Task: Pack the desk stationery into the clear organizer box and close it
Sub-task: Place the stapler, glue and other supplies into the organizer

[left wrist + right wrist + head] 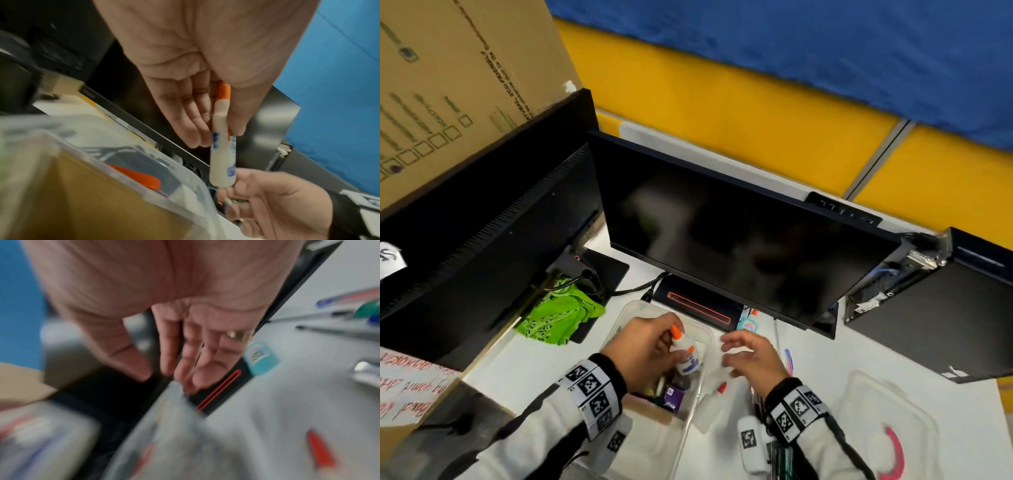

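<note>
Our left hand (643,353) pinches 1 white glue bottle (223,146) with an orange cap between thumb and fingers, over the clear organizer box (690,407). Our right hand (751,358) hovers just right of the box, fingers loosely spread and holding nothing. The clear lid (893,411) lies farther right of the box

The white desk (825,353) carries the clear organizer box (626,310), its lid (887,404), a monitor (739,236) and a green cloth (558,317).

No readable text, cardboard box (448,85) print blurred, glue bottle (223,155) label blurred
</note>
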A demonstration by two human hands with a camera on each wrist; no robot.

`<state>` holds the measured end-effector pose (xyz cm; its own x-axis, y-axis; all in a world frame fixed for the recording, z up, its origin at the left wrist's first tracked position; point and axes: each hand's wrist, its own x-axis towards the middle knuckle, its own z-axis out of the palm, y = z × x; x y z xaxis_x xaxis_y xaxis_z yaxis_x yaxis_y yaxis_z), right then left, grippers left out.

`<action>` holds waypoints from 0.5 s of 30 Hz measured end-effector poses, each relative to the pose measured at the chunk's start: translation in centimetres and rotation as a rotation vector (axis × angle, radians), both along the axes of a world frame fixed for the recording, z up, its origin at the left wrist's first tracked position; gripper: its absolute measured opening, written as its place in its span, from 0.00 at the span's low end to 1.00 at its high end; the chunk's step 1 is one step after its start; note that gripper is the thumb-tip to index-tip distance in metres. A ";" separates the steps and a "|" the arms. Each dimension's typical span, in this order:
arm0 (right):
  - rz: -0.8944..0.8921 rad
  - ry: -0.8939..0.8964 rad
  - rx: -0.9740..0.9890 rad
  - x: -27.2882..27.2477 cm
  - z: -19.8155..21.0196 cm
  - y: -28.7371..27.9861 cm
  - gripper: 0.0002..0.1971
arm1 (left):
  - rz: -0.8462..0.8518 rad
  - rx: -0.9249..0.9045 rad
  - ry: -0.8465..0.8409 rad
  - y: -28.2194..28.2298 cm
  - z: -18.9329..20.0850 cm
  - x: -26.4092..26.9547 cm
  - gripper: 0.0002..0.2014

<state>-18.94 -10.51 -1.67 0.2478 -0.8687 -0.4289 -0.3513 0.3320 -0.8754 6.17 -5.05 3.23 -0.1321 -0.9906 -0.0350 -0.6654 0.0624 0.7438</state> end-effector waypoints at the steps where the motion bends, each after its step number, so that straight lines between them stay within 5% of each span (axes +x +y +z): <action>1: -0.106 0.095 -0.023 -0.4 -1.3 -1.1 0.13 | 0.046 -0.015 -0.027 0.3 0.0 1.3 0.14; 4: -0.232 0.351 -0.066 -2.3 -5.0 -4.8 0.11 | 0.131 -0.040 -0.139 1.7 -0.2 4.4 0.12; 10: -0.015 0.768 -0.029 -1.5 -8.0 -8.8 0.27 | 0.151 0.110 -0.539 4.2 -2.2 6.3 0.12; 15: 0.096 0.893 -0.107 0.6 -7.7 -9.4 0.18 | -0.011 0.270 -0.824 3.8 -3.1 4.5 0.15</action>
<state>-18.38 -19.89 -9.34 -0.0651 -0.9077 -0.4145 -0.9367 0.1988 -0.2883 10.68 -1.24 0.16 0.0289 -0.9334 -0.3578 -0.9992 -0.0368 0.0154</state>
